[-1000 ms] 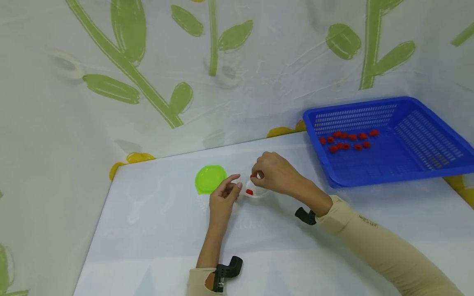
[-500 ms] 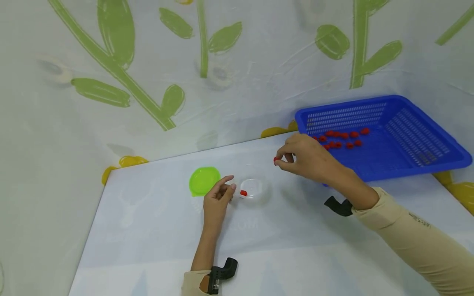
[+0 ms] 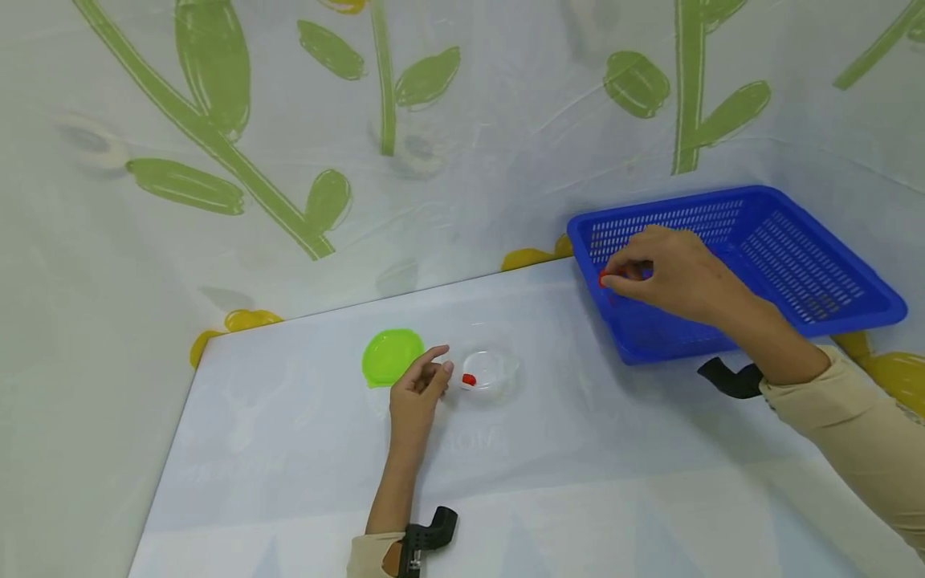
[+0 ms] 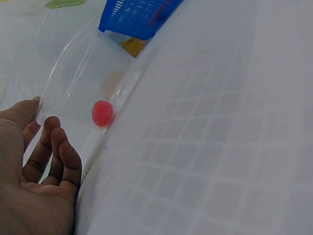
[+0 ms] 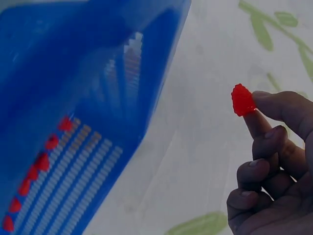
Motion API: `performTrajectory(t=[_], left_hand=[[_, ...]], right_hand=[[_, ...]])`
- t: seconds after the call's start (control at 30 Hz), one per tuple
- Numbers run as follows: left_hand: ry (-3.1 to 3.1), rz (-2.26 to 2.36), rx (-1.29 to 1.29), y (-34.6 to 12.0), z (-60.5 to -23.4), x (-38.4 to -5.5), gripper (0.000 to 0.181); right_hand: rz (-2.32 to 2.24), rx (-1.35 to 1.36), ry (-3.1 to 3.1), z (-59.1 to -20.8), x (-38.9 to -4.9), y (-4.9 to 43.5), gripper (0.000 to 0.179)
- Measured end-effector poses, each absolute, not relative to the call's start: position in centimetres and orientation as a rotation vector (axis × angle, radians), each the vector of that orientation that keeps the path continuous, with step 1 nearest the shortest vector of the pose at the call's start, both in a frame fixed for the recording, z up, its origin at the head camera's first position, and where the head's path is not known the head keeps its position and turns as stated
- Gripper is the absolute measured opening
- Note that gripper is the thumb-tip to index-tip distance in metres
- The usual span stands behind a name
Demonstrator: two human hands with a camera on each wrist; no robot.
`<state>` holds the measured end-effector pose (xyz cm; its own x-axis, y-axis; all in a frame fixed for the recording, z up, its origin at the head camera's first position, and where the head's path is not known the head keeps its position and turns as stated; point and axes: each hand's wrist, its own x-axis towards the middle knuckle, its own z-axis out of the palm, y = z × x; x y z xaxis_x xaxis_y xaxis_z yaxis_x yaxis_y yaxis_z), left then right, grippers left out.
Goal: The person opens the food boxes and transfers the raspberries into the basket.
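Observation:
A red raspberry [image 5: 242, 100] is pinched between the thumb and index finger of my right hand [image 3: 675, 273], which is over the left side of the blue basket [image 3: 629, 352]. Several more raspberries [image 5: 43, 161] lie in the basket, mostly hidden behind that hand in the head view. On the table, my left hand [image 3: 415, 397] pinches the rim of a small clear plastic bowl [image 3: 491, 371], its other fingers loosely bent. One raspberry [image 3: 469, 380] lies inside the bowl, at its left side.
A round lime-green lid [image 3: 393, 357] lies on the table [image 3: 289, 433] just left of the bowl. The leaf-patterned wall cloth [image 3: 499, 160] rises along the table's back edge, behind the basket.
My right hand has moved from above the bowl rightward to the basket, a raspberry still pinched in it. The left hand stays at the bowl. The head view has shifted slightly.

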<state>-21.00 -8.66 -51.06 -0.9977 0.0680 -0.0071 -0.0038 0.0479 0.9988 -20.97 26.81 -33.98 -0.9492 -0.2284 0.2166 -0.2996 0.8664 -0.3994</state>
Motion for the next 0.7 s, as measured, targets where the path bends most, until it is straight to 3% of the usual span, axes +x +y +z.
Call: performTrajectory(t=[0.27, 0.7], left_hand=[[2.254, 2.106, 0.074, -8.9, -48.6, -19.9, 0.033], [2.274, 2.087, 0.040, -9.7, -49.0, -19.3, 0.032]], right_hand=[[0.533, 0.241, -2.900, -32.1, -21.0, 30.6, 0.012], [0.518, 0.005, -3.063, -31.9, -23.6, 38.1, 0.037]])
